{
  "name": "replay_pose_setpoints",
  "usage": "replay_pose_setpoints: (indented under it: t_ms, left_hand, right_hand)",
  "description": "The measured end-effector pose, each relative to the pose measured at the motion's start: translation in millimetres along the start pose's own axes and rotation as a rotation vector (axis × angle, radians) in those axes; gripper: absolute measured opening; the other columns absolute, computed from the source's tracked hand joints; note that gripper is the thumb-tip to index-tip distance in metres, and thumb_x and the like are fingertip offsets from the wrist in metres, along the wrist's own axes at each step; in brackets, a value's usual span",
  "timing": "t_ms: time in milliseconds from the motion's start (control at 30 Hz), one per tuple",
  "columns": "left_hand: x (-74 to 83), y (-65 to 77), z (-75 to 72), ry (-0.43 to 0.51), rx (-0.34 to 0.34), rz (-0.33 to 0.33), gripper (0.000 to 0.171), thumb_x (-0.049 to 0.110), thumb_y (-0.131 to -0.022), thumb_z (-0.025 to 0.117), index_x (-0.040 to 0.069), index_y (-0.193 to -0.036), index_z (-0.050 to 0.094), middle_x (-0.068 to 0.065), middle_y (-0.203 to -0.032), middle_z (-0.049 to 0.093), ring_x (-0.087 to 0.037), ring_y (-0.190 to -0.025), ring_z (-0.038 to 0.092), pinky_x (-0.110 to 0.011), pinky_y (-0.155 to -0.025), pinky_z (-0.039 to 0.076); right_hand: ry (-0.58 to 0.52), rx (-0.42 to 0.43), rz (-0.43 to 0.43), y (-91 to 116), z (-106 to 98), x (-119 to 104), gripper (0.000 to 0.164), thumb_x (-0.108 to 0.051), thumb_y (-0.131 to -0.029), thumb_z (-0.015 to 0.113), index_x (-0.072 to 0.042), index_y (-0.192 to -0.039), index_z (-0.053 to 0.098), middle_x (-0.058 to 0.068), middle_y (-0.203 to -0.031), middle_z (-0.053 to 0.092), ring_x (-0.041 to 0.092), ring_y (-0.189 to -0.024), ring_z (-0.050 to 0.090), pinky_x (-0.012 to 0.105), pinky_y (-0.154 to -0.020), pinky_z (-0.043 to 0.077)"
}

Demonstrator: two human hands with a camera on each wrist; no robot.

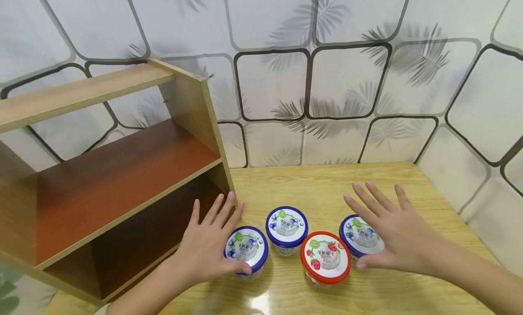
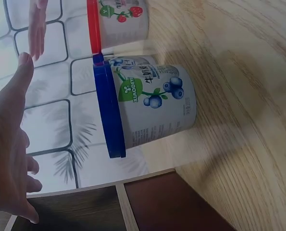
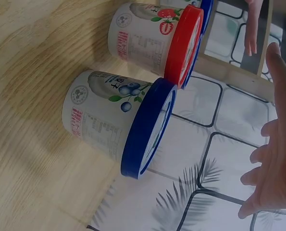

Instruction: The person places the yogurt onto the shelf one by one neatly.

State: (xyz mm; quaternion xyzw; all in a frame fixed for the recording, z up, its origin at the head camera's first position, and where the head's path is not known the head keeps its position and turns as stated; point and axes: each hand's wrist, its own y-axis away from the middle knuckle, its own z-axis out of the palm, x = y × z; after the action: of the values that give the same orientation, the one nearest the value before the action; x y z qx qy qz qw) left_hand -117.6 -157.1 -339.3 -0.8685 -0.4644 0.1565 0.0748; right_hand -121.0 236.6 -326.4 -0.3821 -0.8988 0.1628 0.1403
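Several lidded dessert tubs stand upright on the table. Three have blue lids with blueberry prints: the left tub (image 1: 245,249), the middle tub (image 1: 287,226) and the right tub (image 1: 361,233). The red-lidded strawberry tub (image 1: 325,258) is between the middle and right ones, nearer the front. My left hand (image 1: 210,247) hovers spread over the left tub's edge; the left wrist view shows a gap between hand and lid. My right hand (image 1: 394,233) is spread above the right tub, partly covering it in the head view, and apart from its lid in the right wrist view. Neither holds anything.
A wooden shelf unit (image 1: 135,169) with reddish-brown boards stands at the left, close to my left hand. The light wood table (image 1: 327,181) ends at a wall covering (image 1: 273,88) with dark outlined squares and leaf prints, behind and at the right.
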Motion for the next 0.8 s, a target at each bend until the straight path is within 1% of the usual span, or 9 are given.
replay_pose_setpoints:
  t_ms: [67, 267, 500, 600, 733, 800]
  left_hand:
    - [-1.2, 1.2, -0.4, -0.001, 0.000, -0.006, 0.117, 0.092, -0.063, 0.036, 0.015, -0.151, 0.022, -0.013, -0.156, 0.021, -0.033, -0.142, 0.021, -0.068, -0.106, 0.013]
    - [-2.9, 4.5, -1.8, 0.003, -0.001, -0.028, 0.118, 0.089, -0.061, 0.047, 0.014, -0.150, 0.025, -0.014, -0.154, 0.024, -0.033, -0.142, 0.023, -0.065, -0.108, 0.013]
    - [-5.9, 8.8, -2.7, -0.006, 0.003, -0.023, 0.117, 0.091, -0.063, 0.041, 0.014, -0.150, 0.025, -0.014, -0.155, 0.024, -0.032, -0.142, 0.024, -0.064, -0.108, 0.017]
    - [-7.2, 10.0, -2.7, 0.002, 0.006, -0.027, 0.117, 0.090, -0.063, 0.042, 0.014, -0.150, 0.026, -0.013, -0.154, 0.025, -0.032, -0.141, 0.025, -0.063, -0.108, 0.017]
    - [-7.6, 11.0, -3.1, 0.005, -0.003, -0.039, 0.118, 0.090, -0.063, 0.043, 0.013, -0.150, 0.025, -0.013, -0.154, 0.026, -0.031, -0.141, 0.026, -0.062, -0.109, 0.018]
    - [-7.5, 11.1, -3.4, 0.006, -0.007, -0.046, 0.117, 0.089, -0.063, 0.044, 0.012, -0.150, 0.026, -0.012, -0.153, 0.028, -0.031, -0.141, 0.026, -0.062, -0.109, 0.018]
  right_hand:
    - [-0.002, 0.002, -0.009, -3, 1, -1, 0.114, -0.080, -0.063, 0.058, -0.015, -0.150, 0.024, 0.010, -0.158, 0.014, 0.019, -0.146, -0.005, 0.056, -0.111, -0.011]
    - [0.000, -0.003, -0.031, -9, 3, -2, 0.114, -0.078, -0.063, 0.061, -0.015, -0.150, 0.025, 0.012, -0.157, 0.018, 0.017, -0.146, -0.004, 0.052, -0.113, -0.010]
    - [0.008, -0.016, -0.058, -17, 8, -3, 0.109, -0.082, -0.068, 0.050, -0.016, -0.150, 0.024, 0.015, -0.155, 0.023, 0.019, -0.146, -0.003, 0.053, -0.113, -0.010]
    - [0.020, -0.017, -0.071, -22, 7, -5, 0.109, -0.081, -0.068, 0.051, -0.016, -0.151, 0.023, 0.015, -0.155, 0.023, 0.022, -0.146, 0.001, 0.052, -0.113, -0.010]
    - [0.030, -0.031, -0.079, -29, 4, -8, 0.109, -0.079, -0.067, 0.057, -0.017, -0.151, 0.023, 0.016, -0.154, 0.026, 0.032, -0.144, 0.016, 0.049, -0.113, -0.012]
    - [0.033, -0.044, -0.083, -32, 3, -11, 0.109, -0.078, -0.067, 0.057, -0.017, -0.151, 0.022, 0.016, -0.153, 0.027, 0.035, -0.142, 0.022, 0.050, -0.113, -0.011]
